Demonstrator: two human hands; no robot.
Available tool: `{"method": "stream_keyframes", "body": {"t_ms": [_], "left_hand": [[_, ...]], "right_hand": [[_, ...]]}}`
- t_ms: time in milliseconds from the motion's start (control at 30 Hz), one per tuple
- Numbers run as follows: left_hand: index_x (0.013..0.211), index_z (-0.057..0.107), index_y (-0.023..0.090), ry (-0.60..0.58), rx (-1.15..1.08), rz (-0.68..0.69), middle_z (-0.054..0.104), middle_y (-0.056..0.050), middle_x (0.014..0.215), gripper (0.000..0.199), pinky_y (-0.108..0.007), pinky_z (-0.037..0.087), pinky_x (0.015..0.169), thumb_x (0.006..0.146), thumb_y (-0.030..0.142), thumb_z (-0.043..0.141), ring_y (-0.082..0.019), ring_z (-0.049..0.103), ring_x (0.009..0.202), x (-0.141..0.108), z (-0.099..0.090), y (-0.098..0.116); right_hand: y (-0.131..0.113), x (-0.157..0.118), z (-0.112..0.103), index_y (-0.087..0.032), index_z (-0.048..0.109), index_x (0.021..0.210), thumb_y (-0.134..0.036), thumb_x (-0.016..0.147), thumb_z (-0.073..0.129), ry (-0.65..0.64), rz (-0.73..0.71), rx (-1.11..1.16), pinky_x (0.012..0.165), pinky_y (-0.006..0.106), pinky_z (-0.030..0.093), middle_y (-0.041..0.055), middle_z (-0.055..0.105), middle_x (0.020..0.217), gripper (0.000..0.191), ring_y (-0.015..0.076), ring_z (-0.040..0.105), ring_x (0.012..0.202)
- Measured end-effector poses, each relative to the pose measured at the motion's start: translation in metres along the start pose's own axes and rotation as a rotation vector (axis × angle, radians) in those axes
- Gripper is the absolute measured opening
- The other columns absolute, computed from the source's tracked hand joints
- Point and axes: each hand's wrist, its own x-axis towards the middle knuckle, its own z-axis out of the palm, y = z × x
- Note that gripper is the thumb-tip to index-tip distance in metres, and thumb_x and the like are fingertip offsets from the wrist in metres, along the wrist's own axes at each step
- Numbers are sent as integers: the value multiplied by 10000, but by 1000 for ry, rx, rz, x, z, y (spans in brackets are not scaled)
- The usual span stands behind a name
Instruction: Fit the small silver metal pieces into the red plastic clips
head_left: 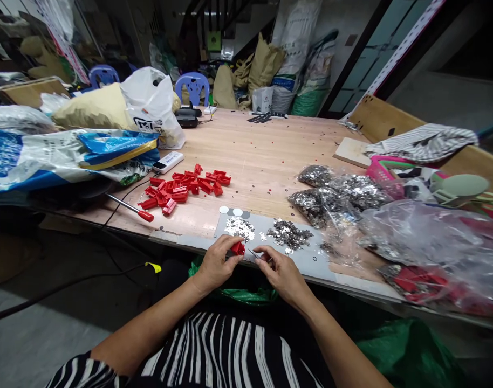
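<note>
Near the table's front edge, my left hand (219, 263) pinches a small red plastic part (238, 248). Just right of it, my right hand (277, 268) holds a thin metal tool (254, 253), its tip pointing toward the red part without clear contact. Beyond my hands, a grey mat (307, 264) bears a pile of bright silvery metal pieces (239, 228) and a pile of darker metal pieces (290, 235). Further left on the table lies a heap of red plastic parts (182, 187).
Clear bags of metal pieces (319, 202) and a pink basket (382, 175) are on the right. A red-tipped lever (144, 215) juts out at the left, near a white device (168, 161) and large sacks (96, 110). Green plastic (246, 295) hangs below the edge.
</note>
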Motion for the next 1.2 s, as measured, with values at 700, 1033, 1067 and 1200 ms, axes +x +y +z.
{"method": "stream_keyframes", "body": {"t_ms": [700,1033,1067,1200], "left_hand": [[1128,618,221,-104,-52,5,686,-47,1027,383,-325,500,860,761,130,677,-182,634,956,7,5,-14],[1089,629,210,-71,-92,-45,675,-53,1046,352,-311,475,871,748,147,687,-183,621,969,4,6,-16],[1085,629,210,-65,-105,-54,672,-52,1048,351,-309,470,875,744,149,689,-182,618,972,4,5,-16],[1052,641,218,-33,-171,-99,668,-43,1036,337,-309,449,892,728,137,688,-184,608,976,2,1,-11]], "right_hand": [[-19,8,6,-216,645,884,-170,862,497,-90,-10,-306,717,261,424,28,654,884,156,167,608,810],[-14,3,12,-227,582,1006,-214,912,427,-38,-26,-306,765,291,433,44,630,976,181,190,601,901],[-10,2,10,-228,568,1026,-224,918,412,-16,-38,-242,797,298,435,48,626,1003,191,190,593,931],[-3,-2,4,-231,519,1035,-253,927,372,18,-57,-51,840,318,428,49,618,1045,184,187,576,959]]}}
